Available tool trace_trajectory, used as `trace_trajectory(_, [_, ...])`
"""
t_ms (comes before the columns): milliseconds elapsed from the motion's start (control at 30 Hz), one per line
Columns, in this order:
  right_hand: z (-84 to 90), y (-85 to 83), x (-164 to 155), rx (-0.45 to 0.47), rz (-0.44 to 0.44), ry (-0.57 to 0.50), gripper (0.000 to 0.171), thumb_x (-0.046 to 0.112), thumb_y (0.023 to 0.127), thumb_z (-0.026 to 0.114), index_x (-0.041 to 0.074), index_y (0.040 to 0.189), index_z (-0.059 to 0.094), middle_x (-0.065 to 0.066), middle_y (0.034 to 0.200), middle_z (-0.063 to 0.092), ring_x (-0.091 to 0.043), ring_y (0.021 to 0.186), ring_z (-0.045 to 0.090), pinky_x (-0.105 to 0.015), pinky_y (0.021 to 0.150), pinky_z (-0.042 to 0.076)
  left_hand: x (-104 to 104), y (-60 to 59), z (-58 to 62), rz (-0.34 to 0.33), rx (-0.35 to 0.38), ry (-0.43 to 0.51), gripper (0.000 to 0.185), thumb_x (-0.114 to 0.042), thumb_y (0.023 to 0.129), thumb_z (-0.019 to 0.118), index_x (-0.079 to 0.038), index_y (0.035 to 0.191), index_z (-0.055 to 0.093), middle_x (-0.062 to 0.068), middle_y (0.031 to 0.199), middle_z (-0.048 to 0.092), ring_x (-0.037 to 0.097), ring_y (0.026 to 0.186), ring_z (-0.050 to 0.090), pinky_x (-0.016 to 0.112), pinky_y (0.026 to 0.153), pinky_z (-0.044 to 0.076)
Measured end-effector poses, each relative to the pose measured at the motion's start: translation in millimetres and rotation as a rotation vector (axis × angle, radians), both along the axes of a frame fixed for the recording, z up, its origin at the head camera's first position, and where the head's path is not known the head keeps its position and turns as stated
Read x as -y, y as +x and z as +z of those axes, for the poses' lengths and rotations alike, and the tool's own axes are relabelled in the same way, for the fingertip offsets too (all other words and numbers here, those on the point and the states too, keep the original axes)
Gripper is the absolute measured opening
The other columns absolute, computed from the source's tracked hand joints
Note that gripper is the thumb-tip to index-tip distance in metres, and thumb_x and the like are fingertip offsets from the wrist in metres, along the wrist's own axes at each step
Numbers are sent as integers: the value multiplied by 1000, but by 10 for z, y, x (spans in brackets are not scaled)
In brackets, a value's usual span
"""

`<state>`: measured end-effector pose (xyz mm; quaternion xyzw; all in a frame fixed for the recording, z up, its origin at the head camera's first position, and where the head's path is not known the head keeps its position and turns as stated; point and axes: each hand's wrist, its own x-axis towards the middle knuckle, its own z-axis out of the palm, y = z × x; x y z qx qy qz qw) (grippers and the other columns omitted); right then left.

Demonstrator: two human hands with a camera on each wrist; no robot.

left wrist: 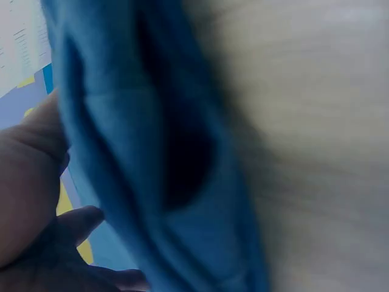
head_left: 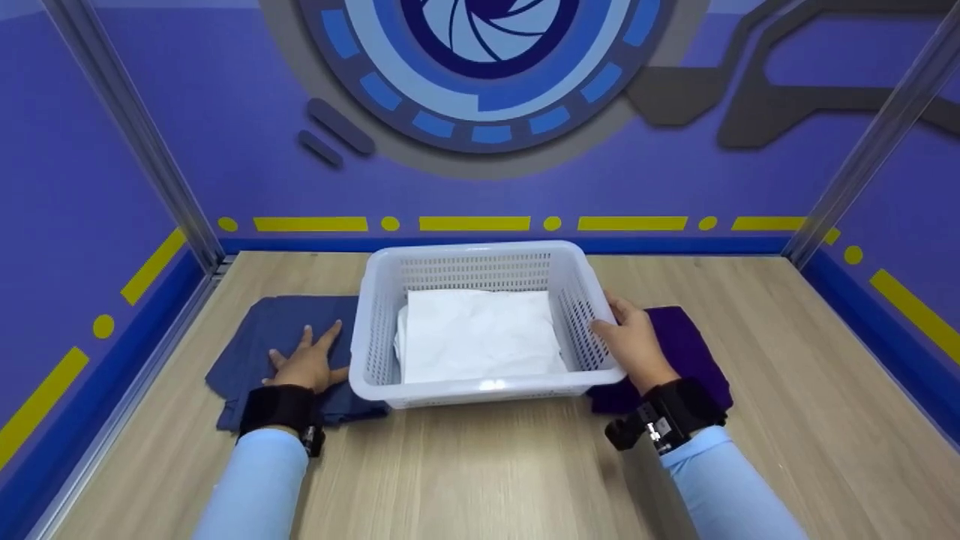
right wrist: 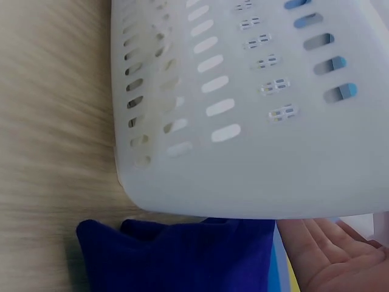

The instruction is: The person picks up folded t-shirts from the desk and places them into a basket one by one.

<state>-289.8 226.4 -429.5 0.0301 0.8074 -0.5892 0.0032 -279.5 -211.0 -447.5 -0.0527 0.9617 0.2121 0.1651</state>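
A white plastic basket (head_left: pixel 480 388) with slotted walls stands in the middle, folded white cloth (head_left: pixel 480 334) lying inside it. With thumb over the rim and fingers on the outer wall, my right hand (head_left: pixel 636 341) grips the basket's right side. My left hand (head_left: pixel 304 366), fingers spread, rests on a folded blue-grey cloth (head_left: pixel 251 352) left of the basket. In the left wrist view that cloth's thick folded edge (left wrist: pixel 115 121) hides part of the hand. A folded dark purple cloth (head_left: pixel 686 352) lies to the right, under and behind my right hand.
Everything stands on a light wood-grain table (head_left: pixel 480 480). A blue printed wall (head_left: pixel 480 195) closes off the back, with side walls and metal posts (head_left: pixel 142 127) at the left and right. The basket's left wall overlaps the blue-grey cloth in the head view.
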Motion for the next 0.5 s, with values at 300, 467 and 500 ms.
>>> trace_trajectory(300, [0,-23,25,-8,18,-64,62,1,89,50,-1,146,25,-20,142,40,-30,123,44,-44,100,39,16,56,79,-80,36,-79,94,-53,81,65,-14,151,15,42,143,-6,71,120,-2,79,93,2])
trace_trajectory(467, [7,-3,9,7,25,-54,63,1,90,49,-1,147,22,-21,144,37,-30,125,42,-44,101,37,-20,151,99,-58,87,-79,91,-50,84,64,-15,151,13,43,142,-9,78,110,-3,80,90,9])
trace_trajectory(500, [10,-1,4,5,24,-59,63,1,90,49,-2,147,22,-21,144,37,-31,125,42,-44,101,37,-29,171,103,-58,89,-78,90,-48,85,64,-16,151,12,43,142,-9,78,109,-3,80,90,10])
